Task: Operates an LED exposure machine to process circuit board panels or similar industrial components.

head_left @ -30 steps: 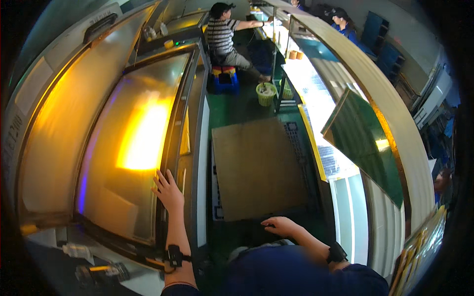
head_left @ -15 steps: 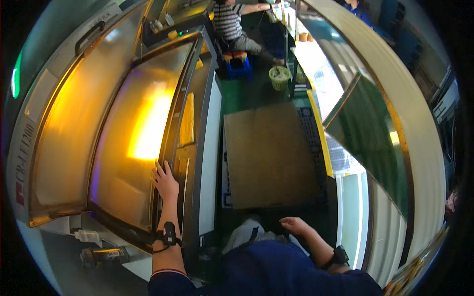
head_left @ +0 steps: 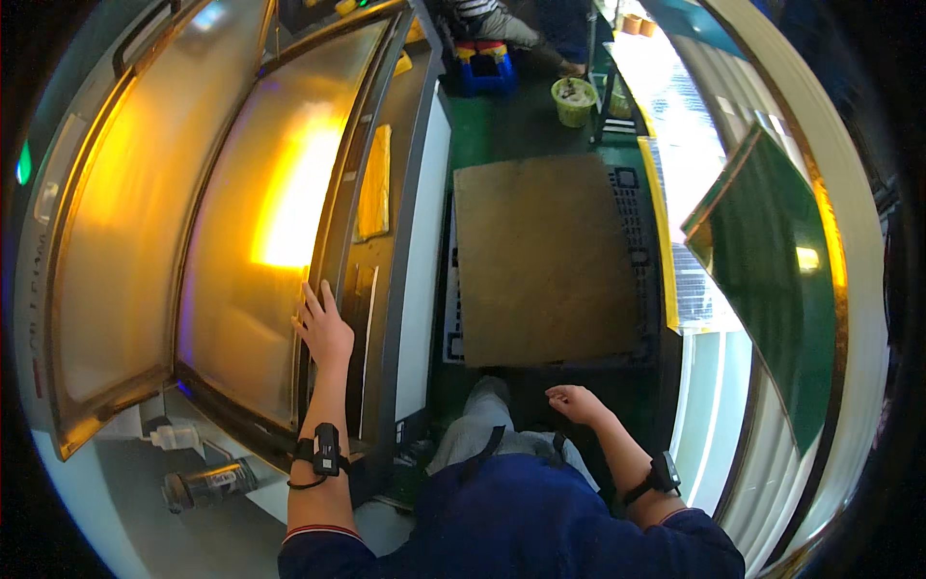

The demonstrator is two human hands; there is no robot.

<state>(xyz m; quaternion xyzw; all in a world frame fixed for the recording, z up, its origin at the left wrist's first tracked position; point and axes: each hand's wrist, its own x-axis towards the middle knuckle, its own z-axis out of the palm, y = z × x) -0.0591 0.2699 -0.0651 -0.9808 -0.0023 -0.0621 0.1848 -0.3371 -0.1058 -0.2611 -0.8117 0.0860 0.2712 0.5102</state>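
My left hand (head_left: 326, 328) lies on the near right edge of a large framed glass panel (head_left: 241, 357) of a machine, its fingers spread over the dark rim. The panel glows bright yellow in its middle. A matching framed panel, the raised lid (head_left: 121, 318), stands tilted up on its left. In front of my body hangs my right hand (head_left: 576, 403), its fingers curled together and no object visible in them. It is nearest to a brown board (head_left: 545, 261) that lies low ahead of me. Both my wrists wear black strapped devices.
A dark green panel (head_left: 772, 280) leans among pale panels on the right. Beside it is a brightly lit table with a yellow edge (head_left: 660, 232). Farther off are a green bucket (head_left: 573, 108), a blue stool (head_left: 485, 75) and a seated person's legs. A yellow cloth-like piece (head_left: 374, 183) lies on the machine's side ledge.
The whole view has shifted, so the board, bucket and seated person appear higher. My left hand stays at the panel's rim, and my right hand stays in front of my body.
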